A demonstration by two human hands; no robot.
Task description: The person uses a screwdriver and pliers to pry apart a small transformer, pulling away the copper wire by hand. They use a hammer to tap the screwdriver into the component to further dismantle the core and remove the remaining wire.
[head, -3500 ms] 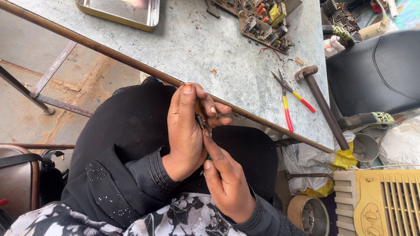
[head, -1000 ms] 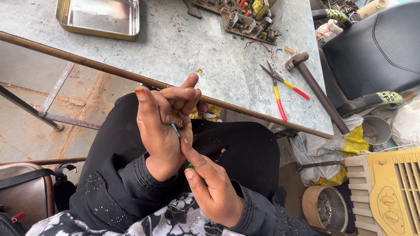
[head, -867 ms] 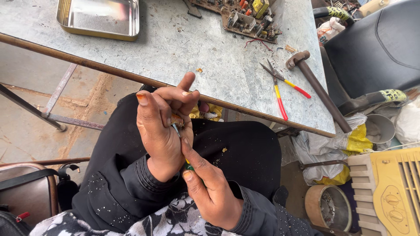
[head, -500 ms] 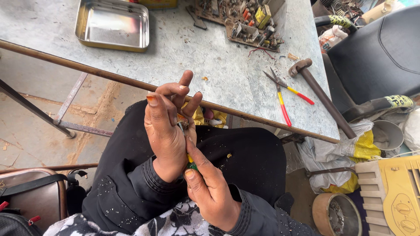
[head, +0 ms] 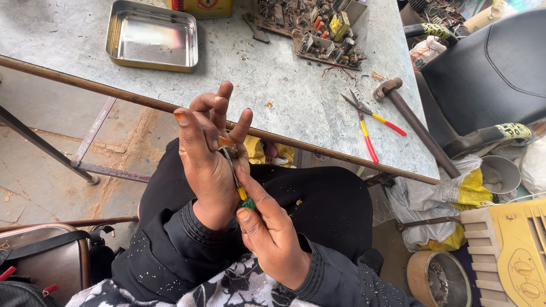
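Observation:
Over my lap my left hand [head: 207, 156] is raised with the fingers partly spread, pinching a small orange part [head: 225, 140] between thumb and fingertips. My right hand [head: 272, 236] sits just below it and grips a small screwdriver [head: 238, 185] with a green and yellow handle. The thin metal shaft points up into the part held in my left hand. Both sleeves are black.
A grey metal table [head: 273, 91] lies ahead with a shallow steel tray [head: 152, 37], a circuit board with components [head: 310, 25], red-and-yellow pliers [head: 367, 122] and a hammer [head: 415, 125]. A black seat [head: 489, 68] stands to the right, a yellow appliance [head: 512, 250] and a round tin [head: 438, 278] below it.
My view has shifted, so the table and tray sit lower in view. My left fingers have spread wider. The right hand keeps the screwdriver against the small part.

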